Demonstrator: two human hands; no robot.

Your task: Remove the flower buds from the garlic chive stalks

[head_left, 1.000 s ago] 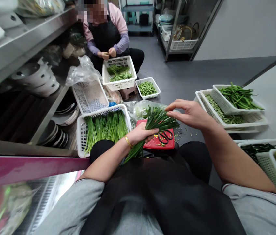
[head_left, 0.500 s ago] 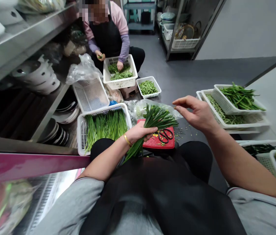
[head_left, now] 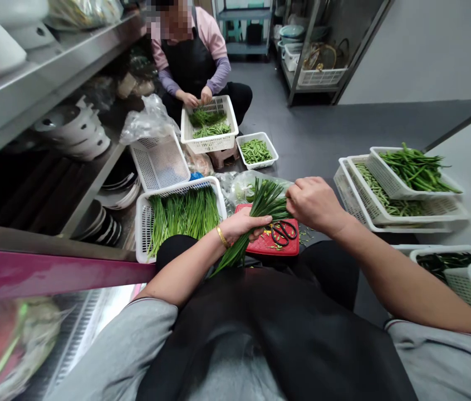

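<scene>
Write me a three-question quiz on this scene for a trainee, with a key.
1. Which hand is wrapped around the bunch of green stalks?
2. True or false: the scissors lie inside a white basket.
3. Where are the fingers of the person's right hand?
A) On the scissors
B) At the spread end of the bunch
C) On the person's knee

Key:
1. The left hand.
2. False; they lie on the red surface.
3. B
</scene>
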